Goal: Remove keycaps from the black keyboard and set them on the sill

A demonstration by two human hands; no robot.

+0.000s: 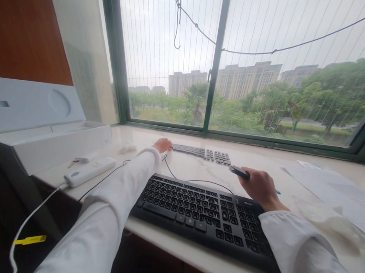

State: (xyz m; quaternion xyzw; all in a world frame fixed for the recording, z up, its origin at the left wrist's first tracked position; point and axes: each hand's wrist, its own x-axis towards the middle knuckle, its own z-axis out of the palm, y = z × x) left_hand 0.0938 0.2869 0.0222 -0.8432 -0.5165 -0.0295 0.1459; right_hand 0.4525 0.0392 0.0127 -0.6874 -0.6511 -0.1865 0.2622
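The left hand point(163, 145) is placed at the left end of the loose keycaps point(188, 150), which are laid in rows on the pale surface point(252, 152) beyond the black keyboard point(163, 211); whether a cap is pinched in its fingers cannot be told. A dark handheld tool point(241, 172) is gripped in the right hand point(261, 188), near the rows' right end. Any cap is probably best handled singly and by its sides, so that neighbouring caps are not nudged, with the tool's tip angled away from them.
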